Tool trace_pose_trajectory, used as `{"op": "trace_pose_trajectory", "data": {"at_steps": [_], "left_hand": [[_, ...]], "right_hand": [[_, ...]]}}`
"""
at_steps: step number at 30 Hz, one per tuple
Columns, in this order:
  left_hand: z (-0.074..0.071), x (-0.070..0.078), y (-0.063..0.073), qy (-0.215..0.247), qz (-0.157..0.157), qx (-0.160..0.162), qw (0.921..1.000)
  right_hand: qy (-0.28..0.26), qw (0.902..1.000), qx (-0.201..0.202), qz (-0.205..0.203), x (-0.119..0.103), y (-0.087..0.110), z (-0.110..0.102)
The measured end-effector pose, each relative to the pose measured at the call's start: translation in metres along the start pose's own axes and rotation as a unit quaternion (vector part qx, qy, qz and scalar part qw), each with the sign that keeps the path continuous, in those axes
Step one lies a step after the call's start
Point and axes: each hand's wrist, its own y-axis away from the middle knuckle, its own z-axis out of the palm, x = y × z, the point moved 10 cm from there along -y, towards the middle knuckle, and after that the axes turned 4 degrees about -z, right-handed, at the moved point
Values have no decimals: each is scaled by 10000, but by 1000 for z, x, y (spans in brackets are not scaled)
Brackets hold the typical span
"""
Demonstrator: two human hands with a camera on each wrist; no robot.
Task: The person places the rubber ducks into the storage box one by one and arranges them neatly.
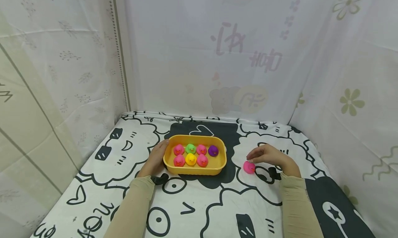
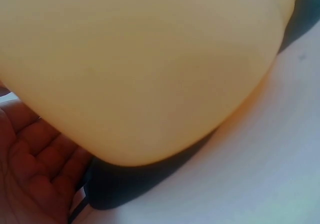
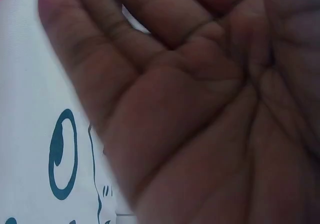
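Observation:
A yellow plastic tray (image 1: 194,170) stands on the cloth in the head view, holding several small toy ducks: pink, green, yellow and purple. My left hand (image 1: 156,158) grips its left end, with fingers partly hidden behind the tray wall in the left wrist view. Right of the tray sits a single pink toy duck (image 1: 249,167). My right hand (image 1: 269,156) is just above it, fingers loosely bent and fingertips at its top. In the right wrist view, the palm (image 3: 190,114) fills most of the picture and a pink patch shows at the upper left corner.
A white cloth with black cartoon drawings (image 1: 174,210) covers the table. Pale printed curtains (image 1: 199,58) hang behind it and on both sides. Dark wrist straps (image 1: 160,179) sit at both wrists.

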Motion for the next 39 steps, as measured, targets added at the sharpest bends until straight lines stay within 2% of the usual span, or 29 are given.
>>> {"op": "trace_pose_trajectory", "data": {"at_steps": [5, 13, 26, 39], "left_hand": [[-1, 0, 0, 37, -20, 9, 10000], [-1, 0, 0, 80, -51, 25, 10000], [0, 1, 1, 68, -62, 37, 10000], [0, 0, 0, 12, -86, 48, 10000]], "right_hand": [[-194, 9981, -437, 383, 11, -2, 11], [-314, 9973, -558, 347, 13, -2, 17], [2, 9993, -245, 270, 17, -9, 11], [16, 9993, -314, 190, 23, -11, 17]]}}
